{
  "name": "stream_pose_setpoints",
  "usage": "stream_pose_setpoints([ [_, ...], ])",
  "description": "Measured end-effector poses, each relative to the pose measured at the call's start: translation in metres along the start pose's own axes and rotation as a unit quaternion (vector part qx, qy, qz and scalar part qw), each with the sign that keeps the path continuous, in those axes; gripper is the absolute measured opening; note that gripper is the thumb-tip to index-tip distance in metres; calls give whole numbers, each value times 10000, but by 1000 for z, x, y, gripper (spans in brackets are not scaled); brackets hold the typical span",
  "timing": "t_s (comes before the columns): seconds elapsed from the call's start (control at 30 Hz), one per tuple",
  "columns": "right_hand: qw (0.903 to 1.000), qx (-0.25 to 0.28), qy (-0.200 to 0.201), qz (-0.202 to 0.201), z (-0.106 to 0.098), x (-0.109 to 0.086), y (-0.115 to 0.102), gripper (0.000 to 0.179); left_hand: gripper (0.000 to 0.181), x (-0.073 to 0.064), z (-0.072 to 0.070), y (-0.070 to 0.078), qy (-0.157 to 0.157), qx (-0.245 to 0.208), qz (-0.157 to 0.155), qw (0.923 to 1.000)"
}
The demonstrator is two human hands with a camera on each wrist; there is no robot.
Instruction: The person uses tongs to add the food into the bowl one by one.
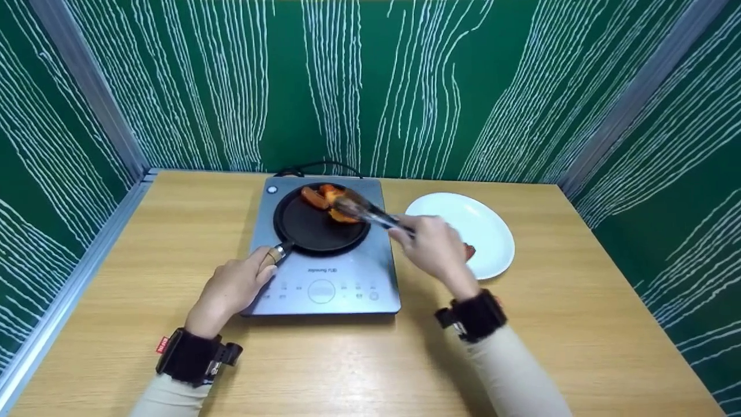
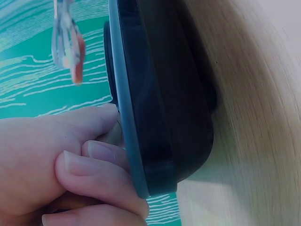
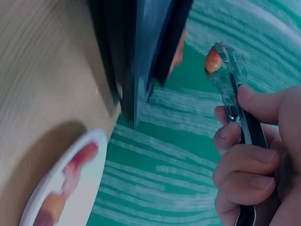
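Note:
My left hand [image 1: 234,284] grips the handle [image 1: 282,252] of a black flat frying pan [image 1: 312,229], which sits on an induction cooktop [image 1: 353,289]. A sausage [image 1: 314,198] and some orange food pieces [image 1: 344,217] lie toward the pan's far side. In my right hand [image 1: 431,246] are tongs [image 1: 382,217], their head blurred above the pan's right part. The right wrist view shows a reddish-orange food piece [image 3: 214,60] between the tongs' tips. Right of the cooktop stands a white plate [image 1: 486,231] with reddish food [image 3: 77,165] on it, partly hidden by my right hand in the head view.
Behind the cooktop runs a black cable [image 1: 330,163]. The wooden table [image 1: 324,365] is bounded by green walls [image 1: 382,87] with white streaks at the back and sides. The plate stands close beside the cooktop's right edge.

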State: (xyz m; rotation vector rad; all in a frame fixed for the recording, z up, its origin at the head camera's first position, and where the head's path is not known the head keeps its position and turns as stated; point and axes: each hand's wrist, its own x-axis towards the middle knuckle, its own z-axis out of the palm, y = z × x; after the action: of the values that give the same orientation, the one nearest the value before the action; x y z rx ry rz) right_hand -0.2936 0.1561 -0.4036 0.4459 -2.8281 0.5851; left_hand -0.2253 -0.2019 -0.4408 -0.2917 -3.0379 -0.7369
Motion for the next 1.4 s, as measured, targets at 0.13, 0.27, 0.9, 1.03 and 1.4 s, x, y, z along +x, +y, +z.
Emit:
stream_pose_setpoints([
  [0.13,9993,-319,-180,-2,10,12,-20,23,23,0,0,0,55,39,98,9999],
  [0.27,9984,-495,-281,47,20,23,-35,36,23,0,0,1,75,38,103,9999],
  [0.9,9971,-676,-328,-123,51,40,-75,26,27,0,-2,1,-96,-29,-57,9999],
  [1.03,9968,-730,-323,-77,52,39,-77,26,29,-1,-2,1,-45,41,9,10000],
  [1.4,9950,-962,-260,-63,51,35,-83,34,27,-1,-1,-1,-16,7,38,10000],
])
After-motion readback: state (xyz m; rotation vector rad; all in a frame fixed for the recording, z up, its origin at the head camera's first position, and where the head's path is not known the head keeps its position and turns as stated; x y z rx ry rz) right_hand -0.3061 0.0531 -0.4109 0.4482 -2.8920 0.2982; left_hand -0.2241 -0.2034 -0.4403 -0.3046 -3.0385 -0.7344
